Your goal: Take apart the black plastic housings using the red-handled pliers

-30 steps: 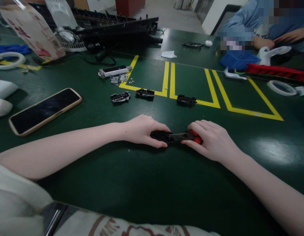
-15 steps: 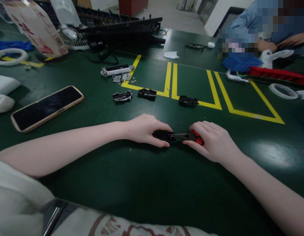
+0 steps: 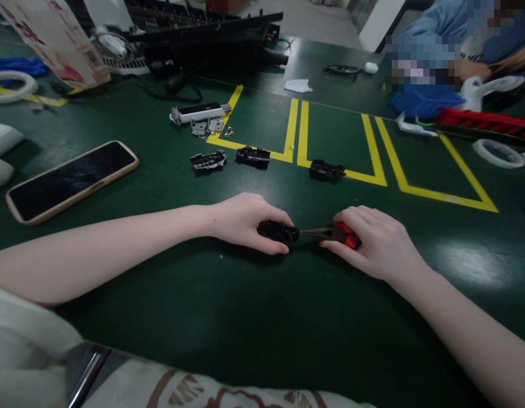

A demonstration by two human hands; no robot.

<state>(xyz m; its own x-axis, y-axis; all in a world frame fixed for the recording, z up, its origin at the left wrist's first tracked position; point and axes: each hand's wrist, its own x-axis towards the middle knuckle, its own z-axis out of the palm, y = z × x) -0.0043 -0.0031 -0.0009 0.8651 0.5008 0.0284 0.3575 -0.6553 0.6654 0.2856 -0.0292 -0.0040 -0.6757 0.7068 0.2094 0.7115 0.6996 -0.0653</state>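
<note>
My left hand [image 3: 251,224] is closed around a small black plastic part [image 3: 276,232], thumb on the near side and fingers on the far side. In my right hand [image 3: 375,238] are red-handled long-nose pliers [image 3: 330,233], their jaws pointing left. The jaw tips are at the right end of the black part; whether they touch it I cannot tell. Beyond my hands lie three similar black parts: one on the left [image 3: 208,161], one in the middle [image 3: 253,156] and one on the right [image 3: 327,169].
A phone [image 3: 73,181] lies to the left. Small metal plates [image 3: 206,126] and a white-and-black device [image 3: 200,113] rest near yellow tape outlines [image 3: 302,133]. A long black assembly [image 3: 211,34] and a carton [image 3: 60,42] stand at the back. Another person [image 3: 478,51] sits far right.
My right hand has drawn the pliers slightly right, and their jaws now show further out from the black part. My left hand keeps its hold. The whole view has shifted a little.
</note>
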